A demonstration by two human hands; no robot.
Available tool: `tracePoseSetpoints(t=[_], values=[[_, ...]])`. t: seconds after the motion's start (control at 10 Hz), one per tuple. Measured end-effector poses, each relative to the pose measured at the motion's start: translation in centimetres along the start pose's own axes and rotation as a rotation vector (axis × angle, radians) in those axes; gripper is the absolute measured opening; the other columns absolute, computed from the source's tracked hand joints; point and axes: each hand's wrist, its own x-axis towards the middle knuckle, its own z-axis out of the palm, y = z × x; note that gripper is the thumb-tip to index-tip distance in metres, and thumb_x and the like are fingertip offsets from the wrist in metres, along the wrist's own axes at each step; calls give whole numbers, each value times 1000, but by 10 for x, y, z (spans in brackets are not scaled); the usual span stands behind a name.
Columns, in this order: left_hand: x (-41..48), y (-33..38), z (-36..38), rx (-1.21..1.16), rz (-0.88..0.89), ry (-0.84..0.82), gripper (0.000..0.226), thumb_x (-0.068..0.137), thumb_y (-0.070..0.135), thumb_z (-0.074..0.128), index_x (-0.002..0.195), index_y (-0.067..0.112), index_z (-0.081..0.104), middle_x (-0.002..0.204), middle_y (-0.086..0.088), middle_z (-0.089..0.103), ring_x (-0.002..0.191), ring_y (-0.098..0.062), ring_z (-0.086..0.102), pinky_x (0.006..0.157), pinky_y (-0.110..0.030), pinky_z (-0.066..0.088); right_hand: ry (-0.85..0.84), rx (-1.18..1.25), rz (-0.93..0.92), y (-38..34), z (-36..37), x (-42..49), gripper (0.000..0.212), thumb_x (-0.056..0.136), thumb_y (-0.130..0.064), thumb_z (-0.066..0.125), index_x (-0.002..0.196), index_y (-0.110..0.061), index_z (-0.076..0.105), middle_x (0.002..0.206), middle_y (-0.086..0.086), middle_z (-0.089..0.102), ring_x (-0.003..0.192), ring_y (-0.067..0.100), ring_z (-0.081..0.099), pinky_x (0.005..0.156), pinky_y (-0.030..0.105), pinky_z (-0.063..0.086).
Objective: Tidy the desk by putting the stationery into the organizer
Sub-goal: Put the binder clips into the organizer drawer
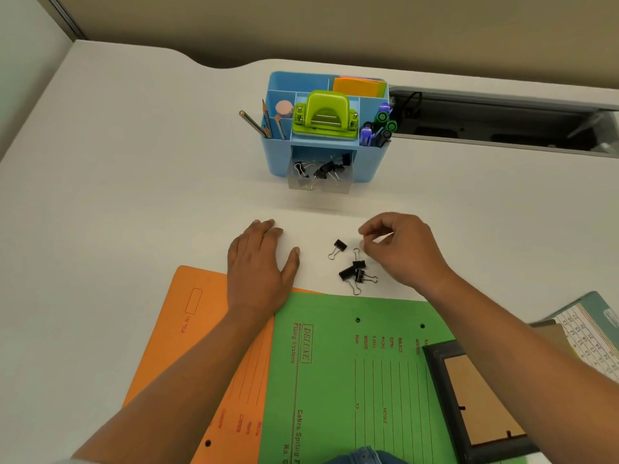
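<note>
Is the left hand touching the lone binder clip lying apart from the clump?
Apart. The head view shows bare white desk between the left hand, resting flat, and the lone binder clip.

The worktop (pixel 117 195) is evenly and brightly lit from overhead; only faint, soft shadows are cast. Straight edges are bowed by wide-angle distortion, and fine detail is slightly softened.
</note>
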Motion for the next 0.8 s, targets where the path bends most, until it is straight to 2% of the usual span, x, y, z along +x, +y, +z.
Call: tracePoseSetpoints(t=[0.1,0.2,0.3,0.5,0.6,0.7,0.8], values=[[0,0,0,5,4,3,44,93,45,50,121,13,59,136,-3,54,134,-23,41,111,-43,30,-70,-239,16,4,5,-13,17,74,-34,79,86,-31,66,83,-15,66,72,2,60,63,22,45],[1,0,0,6,2,5,44,93,45,50,121,12,59,136,-4,54,134,-24,42,111,-44,31,-43,-426,7,3,13,-25,30,69,-49,76,85,-29,60,81,-13,63,76,12,60,66,30,50],[0,0,0,5,3,9,43,92,44,51,120,12,59,136,-4,54,134,-24,42,111,-43,31,-23,-539,-27,1,21,-28,35,70,-56,71,90,-30,58,87,-11,61,81,17,59,64,29,45],[0,-1,1,5,-2,7,42,92,43,53,120,13,59,136,-3,53,135,-23,41,112,-41,29,-50,-587,-43,2,27,-25,34,73,-55,67,91,-27,58,90,-7,60,82,20,58,64,30,44],[0,0,1,6,-4,9,42,92,43,53,121,13,59,136,-2,53,135,-23,40,112,-40,28,-47,-585,-57,2,29,-24,26,75,-49,64,89,-27,58,88,-7,61,78,21,57,61,29,40],[1,0,1,10,-4,6,42,92,43,54,121,13,59,136,-3,54,135,-23,41,112,-40,28,-46,-545,-52,-1,30,-22,21,74,-46,64,83,-28,59,85,-8,62,76,20,57,61,29,42],[0,0,1,11,-2,5,41,92,43,54,121,13,59,136,-3,54,135,-23,41,112,-41,29,-41,-546,-58,-3,30,-19,29,72,-48,67,90,-29,55,87,-10,58,78,18,56,63,30,42]])
